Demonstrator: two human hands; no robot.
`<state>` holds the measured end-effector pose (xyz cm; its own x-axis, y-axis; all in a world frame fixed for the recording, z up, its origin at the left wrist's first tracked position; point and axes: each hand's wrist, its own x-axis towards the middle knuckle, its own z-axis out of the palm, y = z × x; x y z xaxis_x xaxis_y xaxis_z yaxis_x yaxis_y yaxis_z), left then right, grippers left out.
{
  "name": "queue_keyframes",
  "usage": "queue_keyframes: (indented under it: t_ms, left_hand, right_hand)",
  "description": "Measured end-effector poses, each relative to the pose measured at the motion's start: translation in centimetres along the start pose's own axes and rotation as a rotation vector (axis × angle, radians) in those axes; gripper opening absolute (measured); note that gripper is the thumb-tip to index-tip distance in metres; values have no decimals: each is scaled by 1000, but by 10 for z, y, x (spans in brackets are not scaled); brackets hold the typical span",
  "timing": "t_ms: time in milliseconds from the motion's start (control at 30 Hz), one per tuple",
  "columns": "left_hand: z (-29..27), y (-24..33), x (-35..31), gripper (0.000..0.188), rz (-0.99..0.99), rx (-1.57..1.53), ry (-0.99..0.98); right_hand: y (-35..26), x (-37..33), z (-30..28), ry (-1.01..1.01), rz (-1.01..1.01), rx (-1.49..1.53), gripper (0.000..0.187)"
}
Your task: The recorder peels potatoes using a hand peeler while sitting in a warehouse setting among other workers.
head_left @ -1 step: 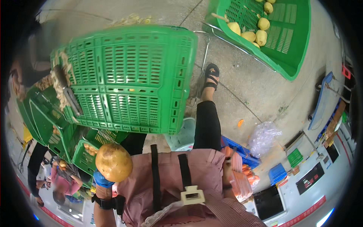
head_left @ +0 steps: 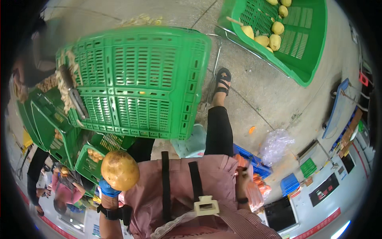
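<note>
My left hand (head_left: 108, 189), in a blue glove, is closed round a large unpeeled potato (head_left: 120, 170) in front of my lap. Beside my right hip is my right hand (head_left: 241, 177), low and blurred; its fingers do not show clearly. A green slatted crate (head_left: 139, 93) stands before me with its slatted face up. On its left edge, a dark-handled tool that looks like a peeler (head_left: 73, 91) lies among potato peelings (head_left: 65, 101), apart from both hands.
Peeled potatoes (head_left: 274, 42) lie in a green crate (head_left: 308, 51) at the far right. More green crates (head_left: 49, 119) stand at left, near another person (head_left: 65, 191). A pale green stool (head_left: 193, 143), a clear plastic bag (head_left: 276, 145) and a blue crate (head_left: 258, 167) are close by.
My right hand shows more fully beside my right hip. The view has shifted slightly. My left hand keeps its hold on the potato.
</note>
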<state>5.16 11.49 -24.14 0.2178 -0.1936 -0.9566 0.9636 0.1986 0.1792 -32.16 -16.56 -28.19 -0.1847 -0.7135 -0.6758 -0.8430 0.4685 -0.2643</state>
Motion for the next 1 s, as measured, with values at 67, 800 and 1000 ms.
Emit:
queue_keyframes:
  t_ms: [67,800,1000]
  left_hand:
    - [-7,-6,-7,80,6,-57,-27]
    - [-95,-74,-73,83,190,-406,114]
    - [-89,-78,-70,88,390,-550,100]
  right_hand:
    - [-87,-34,-37,-44,290,-41,20]
    - [-172,-37,-4,-386,-273,-919,28]
    - [-130,-91,123,-993,-653,-534,42]
